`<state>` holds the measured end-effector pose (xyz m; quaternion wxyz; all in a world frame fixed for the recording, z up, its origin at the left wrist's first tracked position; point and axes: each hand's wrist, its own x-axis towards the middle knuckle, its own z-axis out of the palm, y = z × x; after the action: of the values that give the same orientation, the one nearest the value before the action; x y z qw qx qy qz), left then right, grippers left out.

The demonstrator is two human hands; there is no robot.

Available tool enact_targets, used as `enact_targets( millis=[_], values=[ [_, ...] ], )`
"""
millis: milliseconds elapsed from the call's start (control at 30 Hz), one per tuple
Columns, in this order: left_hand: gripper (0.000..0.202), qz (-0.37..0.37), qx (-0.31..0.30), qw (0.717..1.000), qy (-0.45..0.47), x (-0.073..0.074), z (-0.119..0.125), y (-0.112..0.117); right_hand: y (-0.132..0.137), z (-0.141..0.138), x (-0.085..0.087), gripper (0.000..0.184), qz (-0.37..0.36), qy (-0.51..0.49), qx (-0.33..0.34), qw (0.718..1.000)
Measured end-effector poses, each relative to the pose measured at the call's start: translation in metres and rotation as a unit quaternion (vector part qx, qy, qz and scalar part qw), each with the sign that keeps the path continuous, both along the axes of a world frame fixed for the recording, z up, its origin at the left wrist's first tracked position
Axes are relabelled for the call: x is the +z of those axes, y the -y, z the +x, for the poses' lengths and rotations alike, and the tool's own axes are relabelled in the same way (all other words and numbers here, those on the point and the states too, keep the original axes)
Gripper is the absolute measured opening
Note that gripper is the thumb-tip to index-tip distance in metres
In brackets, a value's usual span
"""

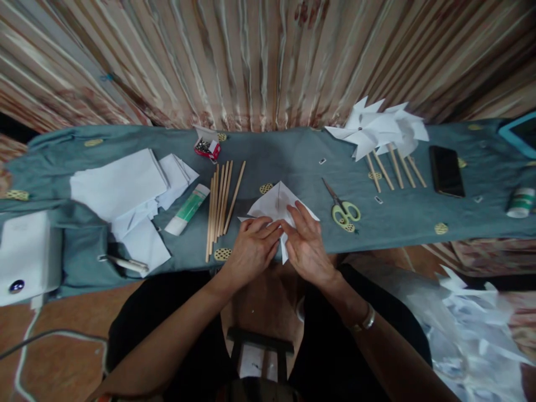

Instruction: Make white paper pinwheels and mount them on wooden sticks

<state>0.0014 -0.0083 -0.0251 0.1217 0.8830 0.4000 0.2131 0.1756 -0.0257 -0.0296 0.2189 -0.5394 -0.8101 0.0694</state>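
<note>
A white sheet of paper (pixel 280 195) with cut, creased corners lies at the front edge of the cloth-covered table. My left hand (pixel 252 245) bends over its left part, fingertips pressed together on it near the middle. My right hand (pixel 309 247) grips the right part, its thumb and fingers meeting my left fingertips; one paper point sticks out below. Green-handled scissors (pixel 342 207) lie to the right, blades partly apart. Left of my hands are several wooden sticks (pixel 220 204) and a green-and-white glue stick (pixel 188 209).
Stacked white paper (pixel 119 181), a pen (pixel 125 262) and a white device (pixel 27 254) are at left. A red box of pins (pixel 207 146) sits behind the sticks. Finished paper pinwheels (pixel 379 128) and a phone (pixel 446 171) lie at right. A plastic bag (pixel 464 340) holds more pinwheels below.
</note>
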Motion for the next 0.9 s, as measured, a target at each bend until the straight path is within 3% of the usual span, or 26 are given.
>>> enact_targets(
  millis=[300,567,733,900],
  values=[
    [0.03,-0.022,0.014,1.0,0.002,0.001,-0.001,0.003,-0.003,0.007,0.004,0.038,-0.028,-0.03,-0.024,0.999],
    [0.03,-0.04,0.015,0.999,0.001,0.004,0.0,0.002,-0.009,0.003,0.01,0.033,-0.029,-0.01,-0.007,1.0],
    [0.028,-0.039,0.017,0.999,-0.003,0.007,0.0,0.0,-0.036,0.017,0.015,0.036,-0.012,-0.082,-0.058,0.995],
    [0.026,-0.033,0.012,0.999,-0.001,0.01,0.0,0.0,-0.07,0.018,0.005,0.04,-0.029,-0.067,-0.128,0.989]
  ],
)
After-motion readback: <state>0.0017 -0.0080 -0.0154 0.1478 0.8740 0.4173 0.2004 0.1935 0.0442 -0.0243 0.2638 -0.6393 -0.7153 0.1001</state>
